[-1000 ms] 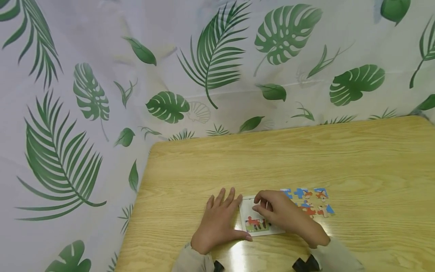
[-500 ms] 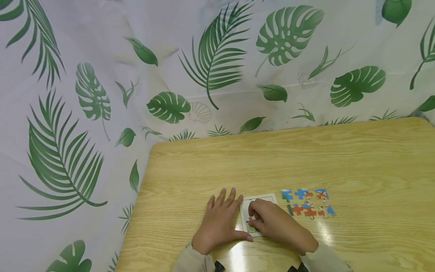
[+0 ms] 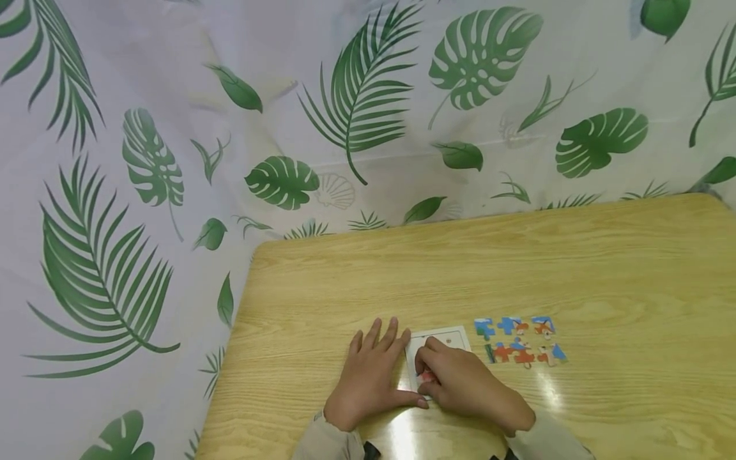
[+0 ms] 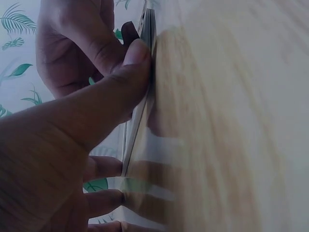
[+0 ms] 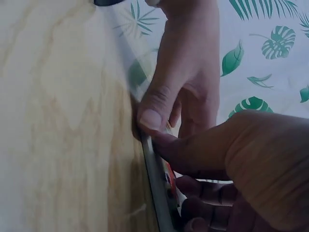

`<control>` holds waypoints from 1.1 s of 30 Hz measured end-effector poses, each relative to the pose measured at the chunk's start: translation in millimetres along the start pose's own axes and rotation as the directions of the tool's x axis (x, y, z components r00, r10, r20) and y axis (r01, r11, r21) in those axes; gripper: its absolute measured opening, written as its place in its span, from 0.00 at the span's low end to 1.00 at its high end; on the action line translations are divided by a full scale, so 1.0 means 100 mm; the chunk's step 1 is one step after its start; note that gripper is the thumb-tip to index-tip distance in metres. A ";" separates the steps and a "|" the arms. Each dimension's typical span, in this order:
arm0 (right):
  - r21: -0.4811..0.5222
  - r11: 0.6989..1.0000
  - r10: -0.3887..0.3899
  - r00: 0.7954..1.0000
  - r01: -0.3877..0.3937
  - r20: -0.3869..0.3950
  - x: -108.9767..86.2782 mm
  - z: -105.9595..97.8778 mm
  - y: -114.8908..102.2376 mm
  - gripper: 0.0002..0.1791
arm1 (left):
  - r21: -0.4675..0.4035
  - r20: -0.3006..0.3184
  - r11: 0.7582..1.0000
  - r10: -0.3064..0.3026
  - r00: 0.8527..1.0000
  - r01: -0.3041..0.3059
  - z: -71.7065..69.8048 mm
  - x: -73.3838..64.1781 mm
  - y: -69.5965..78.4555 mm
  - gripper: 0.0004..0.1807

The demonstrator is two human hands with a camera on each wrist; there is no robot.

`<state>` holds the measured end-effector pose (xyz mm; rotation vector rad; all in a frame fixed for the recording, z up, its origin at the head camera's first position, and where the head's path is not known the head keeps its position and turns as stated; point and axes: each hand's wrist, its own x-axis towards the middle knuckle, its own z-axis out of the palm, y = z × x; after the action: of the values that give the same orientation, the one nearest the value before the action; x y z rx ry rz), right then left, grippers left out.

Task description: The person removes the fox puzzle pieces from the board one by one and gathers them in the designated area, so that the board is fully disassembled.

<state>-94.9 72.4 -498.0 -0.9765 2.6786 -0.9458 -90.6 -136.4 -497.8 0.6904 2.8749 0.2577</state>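
Observation:
My left hand [image 3: 368, 374] lies with fingers spread at the left side of a shallow white puzzle tray [image 3: 457, 332], its thumb along the near edge. Over the tray's lower left, my right hand [image 3: 460, 380] has its thumb and curled fingers around a puzzle piece with red on it [image 3: 427, 376]. In the left wrist view a small dark piece [image 4: 129, 33] stands raised by the right hand, close to the left thumb [image 4: 137, 53]. The right wrist view has both thumbs side by side at the tray's edge [image 5: 153, 179]. My right hand hides much of the tray's lower part.
Right of the tray, loose puzzle pieces [image 3: 520, 354] lie in two rows on the wooden table [image 3: 368, 275], blue in the upper row, red and blue in the lower. A white cloth with green leaves [image 3: 391, 185] hangs behind and along the left.
My right hand has moved left and down over the tray, and its fingers reach the pieces at the lower left. The loose pieces are uncovered. The left hand has stayed in place.

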 end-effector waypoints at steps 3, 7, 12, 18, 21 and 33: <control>0.037 0.999 0.009 1.000 -0.009 0.000 -0.01 -0.03 0.01 0.12 | -0.003 -0.005 1.000 0.004 1.000 -0.004 0.00 0.00 0.00 0.64; 0.092 0.996 0.008 1.000 -0.007 -0.003 -0.01 -0.07 0.03 0.09 | -0.012 -0.005 1.000 0.006 1.000 -0.006 0.00 0.00 0.01 0.64; 0.095 0.995 0.008 1.000 -0.008 0.001 0.00 -0.06 0.03 0.08 | -0.006 0.001 1.000 0.000 1.000 0.000 -0.01 0.00 0.02 0.64; 0.116 0.992 0.047 0.999 -0.048 0.012 0.00 -0.05 0.01 0.10 | -0.005 0.004 1.000 -0.005 1.000 0.005 0.00 0.00 0.01 0.64; 0.154 0.986 0.064 0.998 -0.066 0.019 0.00 -0.05 0.02 0.11 | -0.017 0.004 1.000 -0.006 1.000 0.007 0.00 0.00 0.00 0.64; 0.364 0.931 0.006 0.998 -0.029 0.065 0.02 -0.14 0.05 0.09 | -0.046 -0.001 0.999 -0.002 1.000 0.002 0.00 -0.01 -0.01 0.64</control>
<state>-104.2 81.2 -490.2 -0.8794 2.3332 -1.3241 -90.4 -138.1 -497.5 0.6797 2.8607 0.3237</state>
